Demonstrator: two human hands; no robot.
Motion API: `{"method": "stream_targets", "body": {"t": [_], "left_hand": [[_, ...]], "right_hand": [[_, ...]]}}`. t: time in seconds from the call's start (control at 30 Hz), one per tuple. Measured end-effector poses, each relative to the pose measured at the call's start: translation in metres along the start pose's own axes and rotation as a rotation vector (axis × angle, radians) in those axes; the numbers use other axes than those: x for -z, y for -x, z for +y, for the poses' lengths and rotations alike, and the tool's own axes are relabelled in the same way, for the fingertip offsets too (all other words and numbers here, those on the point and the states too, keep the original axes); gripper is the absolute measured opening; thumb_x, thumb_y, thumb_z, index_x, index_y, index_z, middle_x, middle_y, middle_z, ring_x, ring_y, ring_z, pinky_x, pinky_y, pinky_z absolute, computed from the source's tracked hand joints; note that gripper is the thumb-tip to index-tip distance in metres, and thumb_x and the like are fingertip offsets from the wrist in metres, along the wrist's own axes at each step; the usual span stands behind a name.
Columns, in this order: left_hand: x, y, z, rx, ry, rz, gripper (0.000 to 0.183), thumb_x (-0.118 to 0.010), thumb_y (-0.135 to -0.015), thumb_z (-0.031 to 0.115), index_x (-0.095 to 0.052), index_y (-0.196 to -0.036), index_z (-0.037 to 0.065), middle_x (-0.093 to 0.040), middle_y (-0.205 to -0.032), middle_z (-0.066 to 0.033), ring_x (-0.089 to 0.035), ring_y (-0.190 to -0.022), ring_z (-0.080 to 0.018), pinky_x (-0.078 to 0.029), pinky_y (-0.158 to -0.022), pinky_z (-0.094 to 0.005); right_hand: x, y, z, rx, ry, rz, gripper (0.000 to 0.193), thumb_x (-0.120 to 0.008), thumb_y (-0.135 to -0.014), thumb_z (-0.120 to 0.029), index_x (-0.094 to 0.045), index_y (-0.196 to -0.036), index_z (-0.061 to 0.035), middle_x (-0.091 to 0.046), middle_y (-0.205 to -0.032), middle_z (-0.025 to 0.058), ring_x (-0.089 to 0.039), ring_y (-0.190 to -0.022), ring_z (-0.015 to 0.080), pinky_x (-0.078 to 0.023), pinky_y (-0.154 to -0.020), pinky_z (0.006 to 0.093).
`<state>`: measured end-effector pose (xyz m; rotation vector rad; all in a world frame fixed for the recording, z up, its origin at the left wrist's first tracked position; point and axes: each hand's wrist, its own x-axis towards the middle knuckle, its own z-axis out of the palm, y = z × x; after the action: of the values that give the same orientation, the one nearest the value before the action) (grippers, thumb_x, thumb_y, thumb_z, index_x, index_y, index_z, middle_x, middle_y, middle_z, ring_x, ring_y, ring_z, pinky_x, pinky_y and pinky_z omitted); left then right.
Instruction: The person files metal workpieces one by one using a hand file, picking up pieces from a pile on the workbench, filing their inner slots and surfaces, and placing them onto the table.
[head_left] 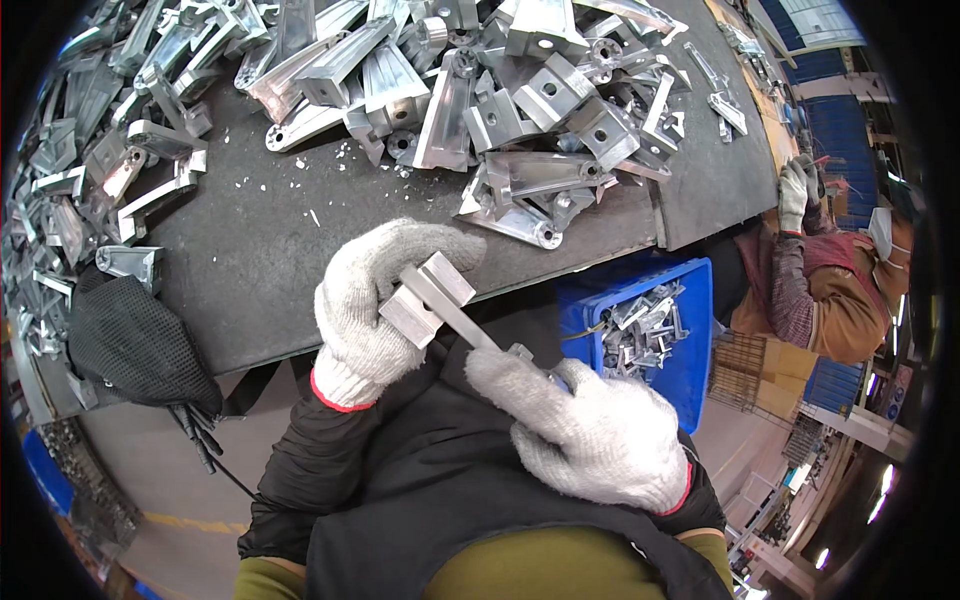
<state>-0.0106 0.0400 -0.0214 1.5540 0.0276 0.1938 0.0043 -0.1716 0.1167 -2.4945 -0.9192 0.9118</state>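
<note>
My left hand (358, 300), in a white knitted glove with a red cuff edge, is closed around a silvery cast metal bracket (410, 317) with a slot in its blocky end. A flat, narrow metal file (458, 318) lies across that slot. The gloved right hand (600, 435) grips the file's other end, with the index finger stretched along it. Its handle is hidden within the glove. Both hands are in front of my body, just off the table's near edge.
A large heap of metal castings (540, 95) covers the far part of the dark table (260, 270), with more at left. Small metal chips lie scattered. A black mesh bag (135, 330) sits at left. A blue bin (695, 350) holds metal parts. Another person's gloved hand (793, 195) works at right.
</note>
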Motion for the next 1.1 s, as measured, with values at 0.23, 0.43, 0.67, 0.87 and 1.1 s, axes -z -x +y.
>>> {"method": "stream_targets", "body": {"t": [0.23, 0.43, 0.67, 0.87, 1.1], "left_hand": [[-0.011, -0.007, 0.008, -0.002, 0.108, 0.105, 0.028, -0.074, -0.078, 0.007, -0.075, -0.104, -0.002, -0.075, -0.098, -0.0145, -0.074, -0.089, -0.0255, -0.058, -0.082, -0.0335], [-0.021, -0.004, 0.001, -0.006, 0.155, 0.218, 0.024, -0.073, -0.080, 0.004, -0.074, -0.103, -0.003, -0.076, -0.096, -0.0157, -0.076, -0.088, -0.0264, -0.058, -0.081, -0.0334], [-0.021, -0.015, 0.013, 0.005, 0.062, 0.186, 0.024, -0.071, -0.081, 0.005, -0.075, -0.105, 0.000, -0.076, -0.095, -0.0144, -0.077, -0.086, -0.0249, -0.058, -0.080, -0.0300], [-0.021, -0.019, 0.007, -0.011, 0.001, 0.174, 0.023, -0.073, -0.080, 0.007, -0.077, -0.102, 0.002, -0.076, -0.095, -0.0145, -0.077, -0.087, -0.0259, -0.059, -0.079, -0.0307], [-0.018, -0.020, 0.006, 0.011, -0.008, 0.153, 0.025, -0.074, -0.078, 0.007, -0.077, -0.103, 0.003, -0.076, -0.095, -0.0152, -0.077, -0.087, -0.0263, -0.059, -0.079, -0.0315]], "right_hand": [[0.009, -0.001, -0.006, -0.057, 0.220, 0.020, 0.062, -0.073, -0.081, -0.015, -0.062, -0.140, -0.0292, -0.071, -0.095, 0.0098, -0.066, -0.059, 0.0289, -0.056, -0.050, 0.0417], [0.006, 0.005, -0.004, -0.151, 0.268, 0.110, 0.060, -0.072, -0.081, -0.016, -0.062, -0.140, -0.0241, -0.072, -0.122, 0.0077, -0.072, -0.079, 0.0308, -0.061, -0.061, 0.0420], [-0.002, -0.001, -0.004, -0.110, 0.472, 0.074, 0.065, -0.068, -0.083, -0.013, -0.059, -0.144, -0.0319, -0.074, -0.110, 0.0074, -0.068, -0.067, 0.0244, -0.058, -0.052, 0.0399], [0.003, -0.007, -0.008, -0.128, 0.580, 0.055, 0.067, -0.068, -0.081, -0.013, -0.059, -0.144, -0.0342, -0.073, -0.106, 0.0027, -0.062, -0.060, 0.0211, -0.056, -0.049, 0.0380], [0.001, -0.003, -0.008, -0.143, 0.588, 0.086, 0.066, -0.069, -0.080, -0.013, -0.062, -0.142, -0.0345, -0.074, -0.112, 0.0014, -0.066, -0.068, 0.0217, -0.057, -0.051, 0.0381]]}}
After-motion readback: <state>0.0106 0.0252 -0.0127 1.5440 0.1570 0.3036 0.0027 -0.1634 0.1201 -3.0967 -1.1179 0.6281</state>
